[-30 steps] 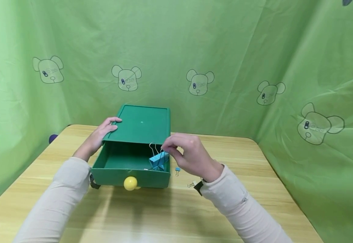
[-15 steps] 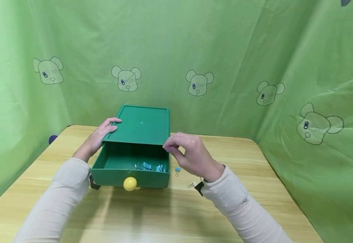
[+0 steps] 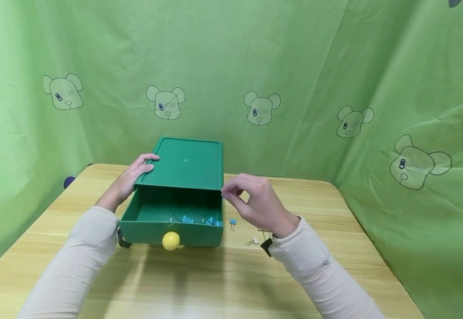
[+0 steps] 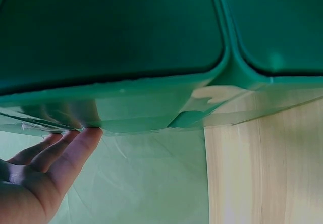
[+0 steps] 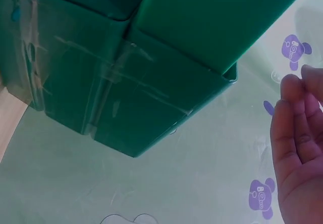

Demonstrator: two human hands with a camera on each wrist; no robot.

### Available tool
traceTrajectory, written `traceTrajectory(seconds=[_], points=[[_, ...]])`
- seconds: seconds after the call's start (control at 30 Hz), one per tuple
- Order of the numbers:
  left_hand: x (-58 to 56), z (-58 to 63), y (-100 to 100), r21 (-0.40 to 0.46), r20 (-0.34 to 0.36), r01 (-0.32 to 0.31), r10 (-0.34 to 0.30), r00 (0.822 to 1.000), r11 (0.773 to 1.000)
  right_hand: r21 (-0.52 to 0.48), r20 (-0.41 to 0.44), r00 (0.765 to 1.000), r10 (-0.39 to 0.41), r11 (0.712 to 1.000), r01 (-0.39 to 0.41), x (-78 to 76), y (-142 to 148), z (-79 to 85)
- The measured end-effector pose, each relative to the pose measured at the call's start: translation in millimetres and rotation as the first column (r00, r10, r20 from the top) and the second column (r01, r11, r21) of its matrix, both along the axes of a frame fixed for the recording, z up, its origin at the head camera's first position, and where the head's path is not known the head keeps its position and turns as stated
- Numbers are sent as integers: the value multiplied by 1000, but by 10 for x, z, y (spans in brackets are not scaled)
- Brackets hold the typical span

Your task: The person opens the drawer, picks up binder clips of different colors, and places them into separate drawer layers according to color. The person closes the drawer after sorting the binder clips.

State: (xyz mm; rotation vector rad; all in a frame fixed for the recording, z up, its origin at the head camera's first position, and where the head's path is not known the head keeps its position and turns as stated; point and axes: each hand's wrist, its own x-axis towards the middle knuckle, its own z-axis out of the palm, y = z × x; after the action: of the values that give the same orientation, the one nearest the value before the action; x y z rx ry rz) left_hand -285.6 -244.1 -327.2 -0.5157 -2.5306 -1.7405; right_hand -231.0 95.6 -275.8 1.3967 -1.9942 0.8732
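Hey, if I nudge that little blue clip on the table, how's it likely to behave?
The blue clip looks tiny next to the right hand, so it's probably light. It isn't round, so it likely won't roll. The table looks smooth and shiny, so it may slide.

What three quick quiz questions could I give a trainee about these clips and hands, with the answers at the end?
1. What colour are the clips visible inside the open drawer?
2. True or false: the pale clip lies inside the drawer.
3. What does the left hand touch?
A. The yellow knob
B. The green curtain
C. The green casing

Key:
1. Blue.
2. False; it lies on the table.
3. C.
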Motion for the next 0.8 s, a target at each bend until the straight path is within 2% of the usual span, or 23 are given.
traceTrajectory(seconds=[0.43,0.8], points=[[-10,-12,-8,5,1,4,-4,1000,1000,-14,84,993,-84,996,86,-147,122,-158],[-6,-8,-4,8,6,6,-7,1000,1000,-30,175,967,-184,981,192,-311,187,-343]])
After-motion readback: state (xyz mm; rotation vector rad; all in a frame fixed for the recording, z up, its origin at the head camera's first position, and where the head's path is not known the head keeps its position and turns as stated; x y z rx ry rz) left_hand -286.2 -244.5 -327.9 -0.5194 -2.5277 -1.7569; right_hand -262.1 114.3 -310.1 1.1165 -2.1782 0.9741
